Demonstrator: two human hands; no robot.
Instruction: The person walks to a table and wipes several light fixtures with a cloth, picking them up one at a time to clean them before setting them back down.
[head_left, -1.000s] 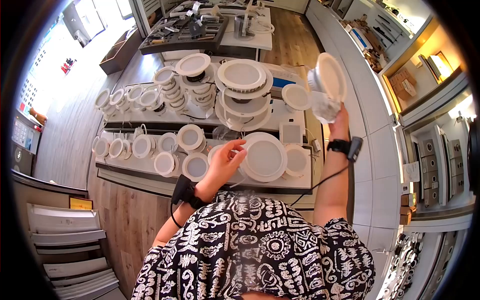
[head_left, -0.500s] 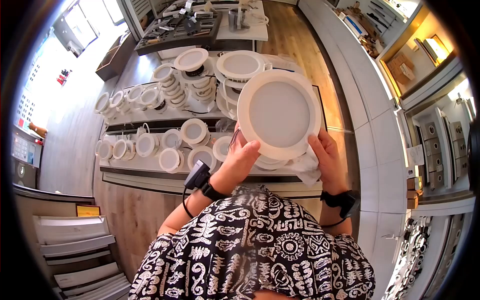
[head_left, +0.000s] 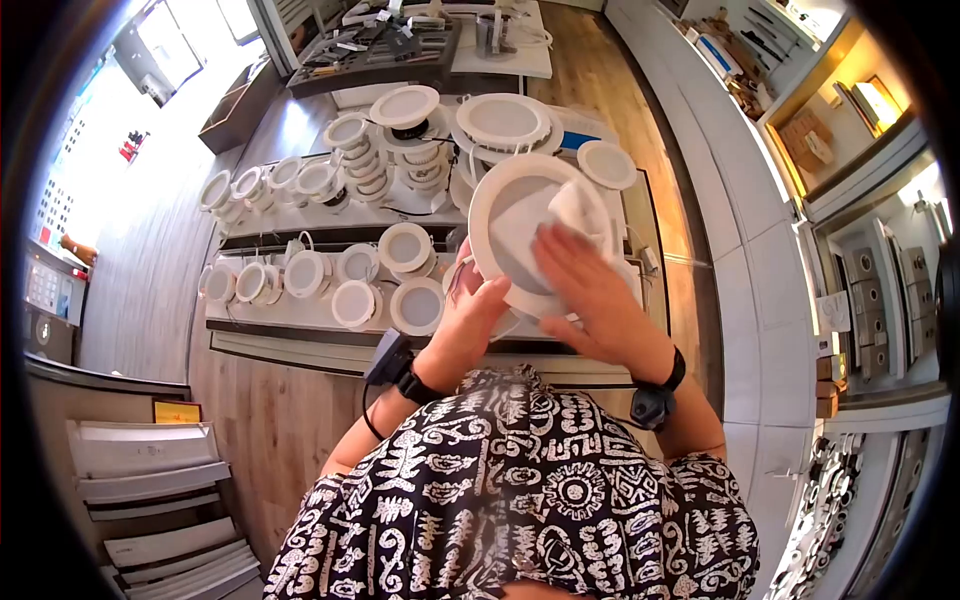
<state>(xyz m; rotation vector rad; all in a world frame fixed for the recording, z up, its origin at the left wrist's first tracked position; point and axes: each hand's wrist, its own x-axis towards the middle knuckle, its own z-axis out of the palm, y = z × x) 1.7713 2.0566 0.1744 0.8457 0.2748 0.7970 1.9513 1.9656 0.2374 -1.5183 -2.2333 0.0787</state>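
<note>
A round white LED downlight (head_left: 508,222) is tilted up in front of me, with its frosted face towards the camera. My left hand (head_left: 470,318) is closed on its lower left rim, thumb in front and the other fingers mostly behind. Across the lower right of the face lies my right hand (head_left: 597,300), pressing a crumpled white cloth (head_left: 574,207) against the panel. The cloth shows beyond the fingertips, which are slightly blurred, and the palm hides the rest. Thin wires hang by the left fingers.
Stacked downlights (head_left: 365,165) and a large round one (head_left: 505,120) stand on the stepped white display (head_left: 270,345). Another round light (head_left: 606,165) lies at its right end. Behind is a dark tray (head_left: 375,60) of assorted parts. Shelving (head_left: 870,290) lines the right.
My right hand has left the right rim and moved over the panel's face with the cloth. The downlight has shifted slightly left and down, still in my left hand.
</note>
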